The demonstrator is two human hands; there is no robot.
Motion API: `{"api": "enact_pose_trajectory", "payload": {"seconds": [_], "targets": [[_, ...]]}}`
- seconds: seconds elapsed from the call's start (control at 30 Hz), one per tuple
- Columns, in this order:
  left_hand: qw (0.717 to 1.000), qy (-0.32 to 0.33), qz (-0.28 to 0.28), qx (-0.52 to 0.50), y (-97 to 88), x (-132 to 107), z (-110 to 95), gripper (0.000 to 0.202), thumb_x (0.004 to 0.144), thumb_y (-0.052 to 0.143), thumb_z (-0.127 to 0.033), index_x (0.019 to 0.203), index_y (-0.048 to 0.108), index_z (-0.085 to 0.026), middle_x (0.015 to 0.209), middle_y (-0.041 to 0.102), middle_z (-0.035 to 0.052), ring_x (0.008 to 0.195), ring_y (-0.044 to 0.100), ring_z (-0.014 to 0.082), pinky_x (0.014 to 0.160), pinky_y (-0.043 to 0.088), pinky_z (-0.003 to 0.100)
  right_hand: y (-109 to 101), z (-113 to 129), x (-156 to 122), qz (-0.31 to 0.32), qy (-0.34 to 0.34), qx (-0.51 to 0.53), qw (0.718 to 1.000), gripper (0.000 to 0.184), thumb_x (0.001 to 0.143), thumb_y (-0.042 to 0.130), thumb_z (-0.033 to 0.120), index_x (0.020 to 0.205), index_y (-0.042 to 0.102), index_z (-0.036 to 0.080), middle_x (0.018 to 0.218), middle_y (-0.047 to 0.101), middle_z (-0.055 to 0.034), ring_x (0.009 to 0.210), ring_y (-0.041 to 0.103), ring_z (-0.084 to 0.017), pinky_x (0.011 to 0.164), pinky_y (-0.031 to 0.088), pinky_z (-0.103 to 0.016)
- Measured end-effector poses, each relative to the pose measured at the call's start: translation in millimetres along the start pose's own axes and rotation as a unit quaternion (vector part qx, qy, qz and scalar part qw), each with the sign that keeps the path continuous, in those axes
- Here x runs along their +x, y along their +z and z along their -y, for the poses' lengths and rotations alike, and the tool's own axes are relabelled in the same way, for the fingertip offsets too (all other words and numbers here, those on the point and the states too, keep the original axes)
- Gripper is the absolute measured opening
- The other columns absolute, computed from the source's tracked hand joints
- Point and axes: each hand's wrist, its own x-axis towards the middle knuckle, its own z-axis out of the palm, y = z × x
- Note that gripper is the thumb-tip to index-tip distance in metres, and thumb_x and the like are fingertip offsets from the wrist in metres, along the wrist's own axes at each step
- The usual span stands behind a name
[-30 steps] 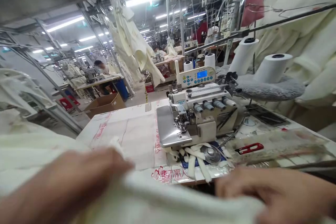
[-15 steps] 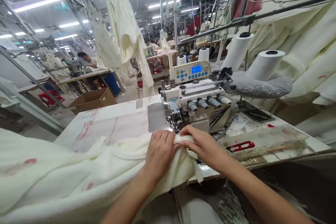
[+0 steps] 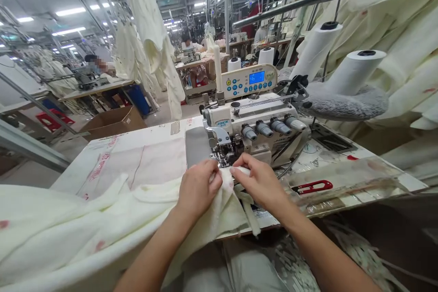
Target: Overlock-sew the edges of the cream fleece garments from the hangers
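Observation:
A cream fleece garment [image 3: 102, 223] lies across the table's front left and over its edge. My left hand [image 3: 199, 188] grips a fold of it, fingers curled. My right hand [image 3: 260, 181] pinches the same fabric edge just in front of the presser foot of a white overlock sewing machine [image 3: 255, 132]. Both hands hold the cloth against the machine's grey plate [image 3: 196, 147].
A red thread snipper [image 3: 313, 187] lies to the right on a clear tray. Two white thread cones [image 3: 356, 73] stand behind the machine by its control panel [image 3: 249, 81]. Cream garments [image 3: 404, 50] hang right and behind. A cardboard box [image 3: 112, 121] and another worker are far left.
My hands moved forward from close to the camera, bringing the cream fabric's edge up to the machine's presser foot. The view tilted down slightly.

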Motion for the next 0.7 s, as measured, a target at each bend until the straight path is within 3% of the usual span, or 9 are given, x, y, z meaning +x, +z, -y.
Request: {"api": "enact_pose_trajectory", "payload": {"seconds": [0.13,0.43,0.7], "targets": [[0.999,-0.006,-0.02,0.027,5.0,9,3,0.011,0.082,0.045,-0.018,0.071,0.045,-0.02,0.073,0.053,-0.0025,0.063,0.047,0.0122,0.06,0.031,0.023,6,-2,2,-0.056,-0.027,-0.035,0.997,0.006,0.083,0.051,0.027,0.081,0.053,0.021,0.071,0.061,0.0036,0.057,0.052,-0.012,0.056,0.032,-0.023],[0.998,-0.015,-0.018,0.066,8.7,10,3,0.01,0.083,0.044,-0.018,0.073,0.045,-0.02,0.075,0.052,-0.003,0.063,0.048,0.0124,0.06,0.032,0.024,12,-10,0,-0.099,-0.078,-0.057,0.99,0.003,0.085,0.052,0.022,0.083,0.051,0.021,0.074,0.063,0.0034,0.062,0.057,-0.014,0.058,0.034,-0.022],[0.986,-0.028,-0.026,0.16,13.6,14,0,0.01,0.085,0.042,-0.021,0.077,0.048,-0.021,0.077,0.055,-0.0007,0.063,0.051,0.0156,0.058,0.033,0.027,19,-11,4,-0.147,-0.118,-0.123,0.974,0.007,0.085,0.048,0.012,0.084,0.049,0.019,0.075,0.064,-0.0011,0.068,0.062,-0.02,0.055,0.036,-0.025]]}}
